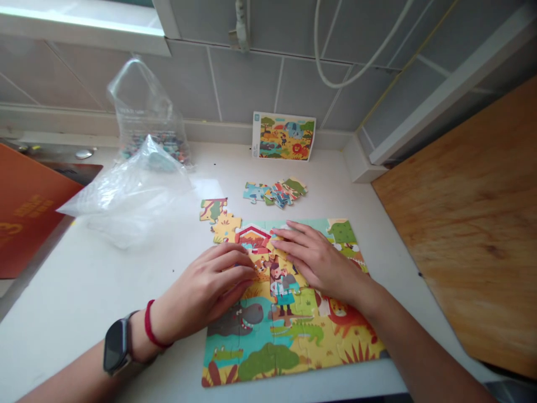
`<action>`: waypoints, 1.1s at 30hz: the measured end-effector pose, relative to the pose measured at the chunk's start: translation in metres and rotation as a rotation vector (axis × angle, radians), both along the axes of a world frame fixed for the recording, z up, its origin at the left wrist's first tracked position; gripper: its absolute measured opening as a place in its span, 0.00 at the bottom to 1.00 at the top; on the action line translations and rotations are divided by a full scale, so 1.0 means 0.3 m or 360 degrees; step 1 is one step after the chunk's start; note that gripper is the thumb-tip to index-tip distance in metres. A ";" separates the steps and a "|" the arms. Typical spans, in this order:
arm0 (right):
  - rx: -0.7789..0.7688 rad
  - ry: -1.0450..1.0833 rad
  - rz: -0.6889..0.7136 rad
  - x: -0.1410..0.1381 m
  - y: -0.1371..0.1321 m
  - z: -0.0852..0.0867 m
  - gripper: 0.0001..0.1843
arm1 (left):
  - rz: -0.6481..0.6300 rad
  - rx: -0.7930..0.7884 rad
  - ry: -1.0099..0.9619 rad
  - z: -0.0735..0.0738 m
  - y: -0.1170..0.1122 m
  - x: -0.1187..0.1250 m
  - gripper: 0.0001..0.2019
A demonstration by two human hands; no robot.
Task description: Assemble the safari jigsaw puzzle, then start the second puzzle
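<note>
A colourful animal jigsaw puzzle (pixel 289 330) lies partly assembled on the white counter (pixel 84 285). My left hand (pixel 210 288) rests flat on its upper left part, fingers stretched toward the middle. My right hand (pixel 316 257) lies flat on the upper middle, fingers pointing left onto the pieces by the red roof (pixel 253 234). Both hands press on the puzzle and hold nothing. Two loose-looking pieces (pixel 220 218) sit at the puzzle's top left corner. A small heap of loose pieces (pixel 277 191) lies behind the puzzle.
A reference picture card (pixel 283 136) leans against the tiled wall. Clear plastic bags (pixel 138 168), one with pieces inside, sit at the back left. An orange board (pixel 25 212) is at the left, a wooden board (pixel 474 224) at the right.
</note>
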State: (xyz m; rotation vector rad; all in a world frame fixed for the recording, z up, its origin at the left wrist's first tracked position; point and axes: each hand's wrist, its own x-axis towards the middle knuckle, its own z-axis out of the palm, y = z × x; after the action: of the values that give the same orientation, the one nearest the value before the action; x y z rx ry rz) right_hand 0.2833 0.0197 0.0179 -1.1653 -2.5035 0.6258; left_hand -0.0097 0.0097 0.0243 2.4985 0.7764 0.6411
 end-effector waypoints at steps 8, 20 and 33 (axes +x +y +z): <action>0.0033 0.0081 -0.0021 -0.008 -0.016 0.034 0.16 | -0.0069 0.0079 0.0224 -0.028 0.002 -0.011 0.13; -0.0254 -0.0177 -0.0235 -0.018 -0.064 0.089 0.26 | -0.0031 0.0105 0.0198 -0.036 -0.007 -0.009 0.13; -0.0264 -0.0313 -0.0067 0.080 -0.084 0.136 0.35 | -0.0018 0.0074 0.0147 -0.033 -0.006 -0.006 0.14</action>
State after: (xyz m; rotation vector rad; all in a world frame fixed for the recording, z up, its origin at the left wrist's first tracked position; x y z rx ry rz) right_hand 0.3073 -0.0056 0.0587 -1.3974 -2.6212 0.7534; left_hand -0.0114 0.0078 0.0144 2.5884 0.7887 0.5488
